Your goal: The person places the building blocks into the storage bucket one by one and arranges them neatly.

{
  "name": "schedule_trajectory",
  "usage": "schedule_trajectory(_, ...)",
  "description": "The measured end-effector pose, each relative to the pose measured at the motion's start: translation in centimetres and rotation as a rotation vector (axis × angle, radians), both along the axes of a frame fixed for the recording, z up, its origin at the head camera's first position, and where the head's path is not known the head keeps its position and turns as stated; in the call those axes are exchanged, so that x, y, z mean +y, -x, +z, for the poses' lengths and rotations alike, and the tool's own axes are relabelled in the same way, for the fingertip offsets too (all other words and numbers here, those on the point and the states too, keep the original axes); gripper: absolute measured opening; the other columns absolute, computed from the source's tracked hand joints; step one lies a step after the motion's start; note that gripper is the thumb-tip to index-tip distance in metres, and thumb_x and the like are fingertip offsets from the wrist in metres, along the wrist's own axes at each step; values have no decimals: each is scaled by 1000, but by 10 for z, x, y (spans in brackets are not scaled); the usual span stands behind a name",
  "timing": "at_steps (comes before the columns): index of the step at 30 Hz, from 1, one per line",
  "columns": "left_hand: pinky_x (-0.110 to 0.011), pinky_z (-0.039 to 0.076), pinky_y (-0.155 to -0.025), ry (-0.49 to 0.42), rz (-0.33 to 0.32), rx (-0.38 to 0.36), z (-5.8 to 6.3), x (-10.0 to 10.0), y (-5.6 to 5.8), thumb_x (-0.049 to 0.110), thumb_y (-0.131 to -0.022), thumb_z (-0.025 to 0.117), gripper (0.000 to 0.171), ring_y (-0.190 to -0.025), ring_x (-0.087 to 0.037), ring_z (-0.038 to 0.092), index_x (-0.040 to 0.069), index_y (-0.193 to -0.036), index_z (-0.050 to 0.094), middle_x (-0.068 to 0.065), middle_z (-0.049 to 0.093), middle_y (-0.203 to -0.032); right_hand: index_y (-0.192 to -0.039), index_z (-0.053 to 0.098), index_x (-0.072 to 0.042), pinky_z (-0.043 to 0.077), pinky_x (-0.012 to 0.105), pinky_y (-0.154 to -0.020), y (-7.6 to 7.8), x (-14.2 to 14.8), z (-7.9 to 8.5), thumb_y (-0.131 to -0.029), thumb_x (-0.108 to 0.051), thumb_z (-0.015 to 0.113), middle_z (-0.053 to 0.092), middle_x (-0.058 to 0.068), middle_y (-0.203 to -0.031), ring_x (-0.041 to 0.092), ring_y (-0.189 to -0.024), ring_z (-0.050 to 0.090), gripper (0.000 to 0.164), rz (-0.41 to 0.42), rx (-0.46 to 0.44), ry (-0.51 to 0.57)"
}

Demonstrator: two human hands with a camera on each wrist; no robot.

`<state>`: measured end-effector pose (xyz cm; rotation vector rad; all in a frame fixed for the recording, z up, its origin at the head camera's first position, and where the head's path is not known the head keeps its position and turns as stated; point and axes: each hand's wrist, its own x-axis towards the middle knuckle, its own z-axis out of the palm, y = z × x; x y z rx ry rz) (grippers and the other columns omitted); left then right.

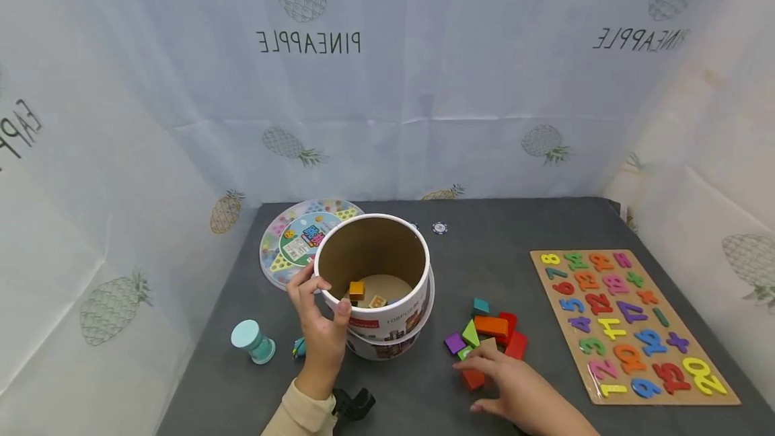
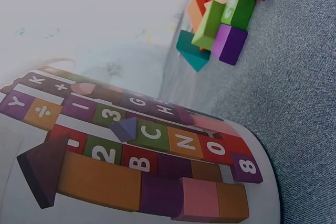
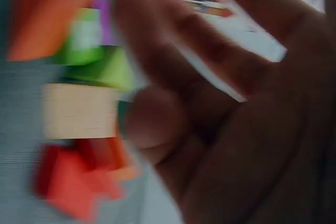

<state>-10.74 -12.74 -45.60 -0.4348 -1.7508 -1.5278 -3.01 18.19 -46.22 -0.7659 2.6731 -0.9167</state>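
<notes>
A white round bucket [image 1: 393, 325] with block pictures on its side stands mid-table, its top open. Inside lie an orange-yellow block [image 1: 357, 290] and a wooden letter block [image 1: 378, 301]. The left hand [image 1: 323, 342] holds the bucket's near-left rim, thumb outside and fingers over the edge. Over a pile of toy blocks to the right hovers the right hand [image 1: 514, 382], fingers loosely bent, nothing seen between them. The pile includes a purple block [image 2: 229, 44], a green block [image 2: 239, 11], a plain wooden block [image 3: 80, 111] and several red and orange ones.
A number board [image 1: 636, 328] lies on the right of the dark table. Behind the bucket is a round game board [image 1: 284, 247], and poker chips [image 1: 440, 228] lie farther back. A turquoise spool-shaped object [image 1: 254, 342] stands left. Pineapple-print curtains surround the table.
</notes>
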Motion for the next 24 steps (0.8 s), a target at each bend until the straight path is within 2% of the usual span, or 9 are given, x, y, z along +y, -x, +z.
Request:
schedule_trajectory(2, -62, 28, -95, -5, 7, 10, 1, -1, 1, 48, -88, 62, 54, -132, -35, 26, 1, -102, 41, -16, 26, -140, -117, 64, -28, 47, 21, -66, -3, 1, -12, -73, -23, 83, 50, -8, -113, -2, -75, 49, 48, -15, -78, -48)
schedule_trajectory(5, -59, 28, -95, -9, 19, 20, 0, -3, 3, 48, -88, 62, 54, -131, -35, 27, 0, -102, 41, -19, 26, -139, -111, 64, -29, 46, 21, -62, -4, -3, -26, -73, -14, 82, 49, -6, -111, -2, -72, 48, 44, -53, -66, -45)
schedule_trajectory(10, -58, 28, -95, -11, 31, 12, -3, -3, 2, 45, -88, 62, 52, -130, -36, 28, -1, -101, 41, -23, 26, -138, -97, 58, -29, 43, 21, -58, -2, -13, -36, -75, -12, 80, 47, -12, -97, 0, -67, 45, 36, -115, 56, -80)
schedule_trajectory(12, -59, 28, -94, -9, 28, 7, -3, -2, 1, 44, -88, 62, 51, -130, -35, 28, 0, -101, 41, -20, 27, -139, -95, 55, -29, 43, 20, -56, -2, -18, -37, -75, -17, 81, 45, -15, -93, -1, -66, 45, 35, -120, 130, -81)
schedule_trajectory(14, -61, 29, -94, -1, 24, -5, -3, -2, -1, 42, -88, 62, 48, -131, -34, 28, 1, -101, 42, -17, 27, -140, -94, 55, -29, 43, 18, -57, -2, -24, -34, -73, -18, 83, 44, -15, -94, -2, -67, 46, 37, -128, 257, -33)
schedule_trajectory(17, -62, 29, -94, 13, 16, -13, -2, -2, -1, 43, -88, 63, 48, -132, -33, 27, 3, -102, 42, -14, 27, -141, -103, 59, -25, 47, 14, -64, 3, -33, -15, -82, -38, 74, 47, -11, -101, 2, -74, 53, 29, -154, 507, 104)
schedule_trajectory(20, -63, 31, -94, 23, 15, -11, -1, -2, 0, 45, -88, 62, 49, -132, -33, 27, 3, -103, 42, -14, 27, -141, -114, 62, -14, 46, 11, -77, 16, -43, 23, -90, -43, 58, 51, 1, -106, 11, -85, 56, 38, -191, 742, 276)
schedule_trajectory(21, -62, 31, -94, 24, 17, -7, -1, -2, 0, 45, -88, 62, 49, -132, -33, 27, 3, -103, 42, -15, 27, -141, -117, 62, -11, 46, 13, -80, 21, -46, 36, -93, -44, 51, 51, 5, -106, 14, -87, 56, 42, -201, 780, 338)
schedule_trajectory(24, -60, 31, -94, 26, 27, -1, 1, 0, -1, 46, -88, 61, 50, -131, -33, 28, 2, -103, 42, -19, 27, -140, -119, 63, -7, 43, 17, -87, 41, -61, 66, -90, -29, 64, 51, 12, -107, 21, -95, 52, 37, -213, 823, 512)
